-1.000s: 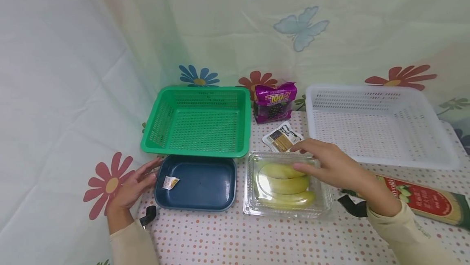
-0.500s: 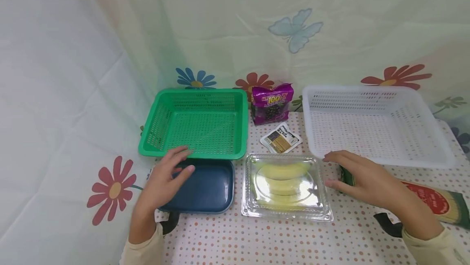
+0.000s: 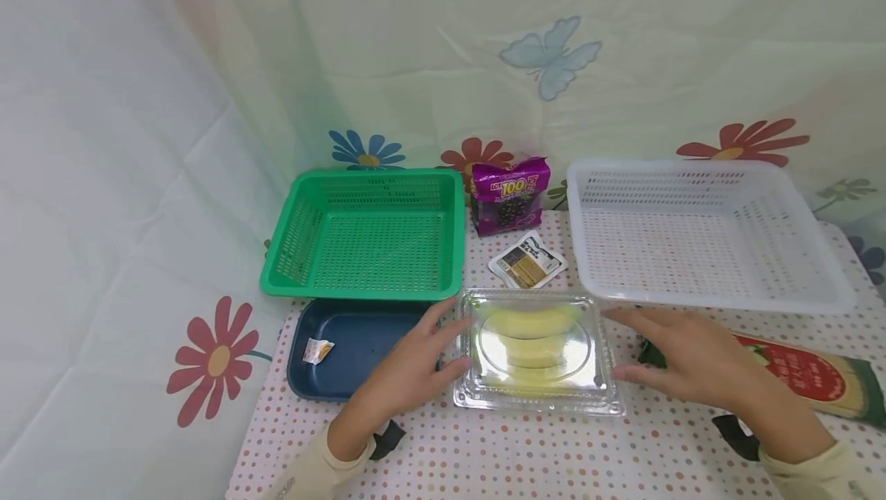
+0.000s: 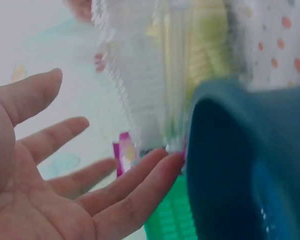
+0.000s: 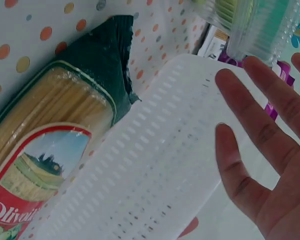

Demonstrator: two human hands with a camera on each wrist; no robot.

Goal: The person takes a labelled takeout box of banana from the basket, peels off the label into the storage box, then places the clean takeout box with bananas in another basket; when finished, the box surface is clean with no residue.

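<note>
A clear plastic clamshell box (image 3: 538,354) with yellow bananas (image 3: 531,323) inside lies on the dotted tablecloth in the head view. My left hand (image 3: 415,365) reaches in from the left with straight fingers, its fingertips at the box's left edge. My right hand (image 3: 681,358) is spread just off the box's right edge, holding nothing. The left wrist view shows my open left palm (image 4: 50,185) beside the box (image 4: 155,70). The right wrist view shows my right fingers (image 5: 262,145) straight, near the box (image 5: 250,25).
A dark blue tray (image 3: 346,346) with a small sachet (image 3: 318,348) sits left of the box. Behind stand a green basket (image 3: 367,235) and a white basket (image 3: 699,235), with a purple snack bag (image 3: 508,194) and a flat packet (image 3: 527,261) between them. A spaghetti pack (image 3: 810,377) lies at right.
My left hand has swung right, from beside the blue tray across it to the box's left edge. My right hand came off the lid to the box's right side.
</note>
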